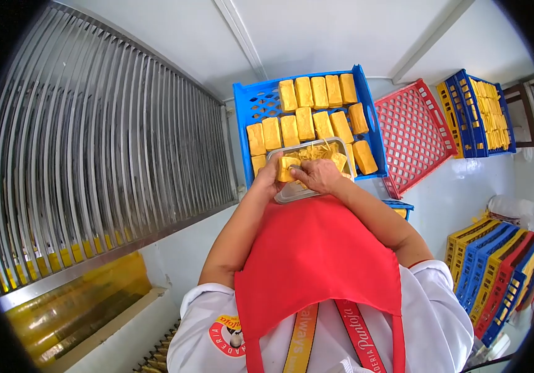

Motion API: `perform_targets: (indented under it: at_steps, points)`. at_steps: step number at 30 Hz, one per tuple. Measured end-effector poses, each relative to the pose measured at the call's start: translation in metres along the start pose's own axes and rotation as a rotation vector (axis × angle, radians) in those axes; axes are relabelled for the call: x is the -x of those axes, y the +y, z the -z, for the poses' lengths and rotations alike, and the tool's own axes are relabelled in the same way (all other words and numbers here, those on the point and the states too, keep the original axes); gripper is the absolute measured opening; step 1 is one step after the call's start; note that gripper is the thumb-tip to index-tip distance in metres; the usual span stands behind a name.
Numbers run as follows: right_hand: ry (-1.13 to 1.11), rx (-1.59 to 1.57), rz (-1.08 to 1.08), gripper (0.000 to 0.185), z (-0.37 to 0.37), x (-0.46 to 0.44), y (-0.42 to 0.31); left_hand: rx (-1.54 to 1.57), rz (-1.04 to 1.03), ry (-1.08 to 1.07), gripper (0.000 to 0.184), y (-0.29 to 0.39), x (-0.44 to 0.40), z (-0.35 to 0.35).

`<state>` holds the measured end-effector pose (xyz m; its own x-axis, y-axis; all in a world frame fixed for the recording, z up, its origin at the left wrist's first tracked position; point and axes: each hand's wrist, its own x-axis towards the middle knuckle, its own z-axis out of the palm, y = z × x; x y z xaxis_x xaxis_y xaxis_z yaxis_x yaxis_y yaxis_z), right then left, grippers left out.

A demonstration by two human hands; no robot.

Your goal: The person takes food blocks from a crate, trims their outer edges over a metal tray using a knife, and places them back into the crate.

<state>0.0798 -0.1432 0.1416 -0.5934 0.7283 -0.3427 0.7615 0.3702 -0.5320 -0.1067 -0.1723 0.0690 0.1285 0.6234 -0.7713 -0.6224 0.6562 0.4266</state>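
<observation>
My left hand is closed round the left side of a yellow block, over a clear plastic tub. Against the block's right side are the fingers of my right hand, curled; whatever else they may hold is hidden. Yellow trimmings and another yellow piece lie in the tub. The tub is at the near edge of a blue crate, where several yellow blocks are arranged in rows.
Right of the blue crate leans a red crate. Farther right, a blue crate holds more yellow pieces. Stacked coloured crates stand at lower right. A metal slatted rack fills the left side, above a yellow translucent sheet.
</observation>
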Motion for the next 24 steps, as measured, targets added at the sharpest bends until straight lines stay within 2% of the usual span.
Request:
perform_targets:
  at_steps: [1,3,7,9,10,11,13,14,16,18,20,22,24]
  points:
    - [-0.026,0.014,0.048,0.057,-0.006,-0.002,0.004,-0.004,0.003,-0.001,0.042,0.001,-0.003,0.001]
    - [-0.050,0.023,0.093,0.060,-0.009,-0.001,0.004,-0.039,-0.025,0.154,0.041,0.005,-0.008,0.004]
    - [-0.024,-0.008,0.070,0.053,-0.016,0.005,0.010,0.006,0.001,0.145,0.035,0.021,0.000,0.006]
    - [0.035,0.001,0.049,0.051,-0.023,0.006,0.018,-0.068,0.066,0.103,0.048,0.030,-0.006,0.017]
    - [0.036,0.017,-0.020,0.049,-0.026,0.006,0.022,-0.075,0.062,0.100,0.048,0.032,-0.013,0.018]
    - [0.037,0.033,-0.089,0.048,-0.028,0.007,0.026,-0.212,-0.171,0.227,0.063,0.030,-0.023,0.020]
    - [-0.007,-0.015,-0.146,0.046,-0.034,0.009,0.036,-0.660,-0.613,0.518,0.108,0.044,-0.041,0.025]
    - [-0.059,-0.062,-0.203,0.044,-0.037,0.012,0.040,-0.661,-0.614,0.514,0.108,0.058,-0.044,0.021]
    - [-0.082,-0.094,-0.251,0.042,-0.042,0.019,0.047,-0.923,-0.649,0.614,0.112,0.090,-0.048,0.003]
    - [-0.108,-0.127,-0.306,0.041,-0.048,0.024,0.055,-0.981,-0.638,0.650,0.113,0.114,-0.078,0.002]
    - [0.009,-0.198,-0.265,0.042,-0.054,0.035,0.062,-1.085,-0.823,0.653,0.114,0.129,-0.121,0.015]
    - [-0.013,-0.238,-0.325,0.045,-0.046,0.043,0.056,-1.278,-0.668,0.886,0.111,0.142,-0.112,-0.025]
    - [-0.034,-0.235,-0.381,0.047,-0.042,0.048,0.058,-1.309,-0.648,0.813,0.103,0.141,-0.113,-0.054]
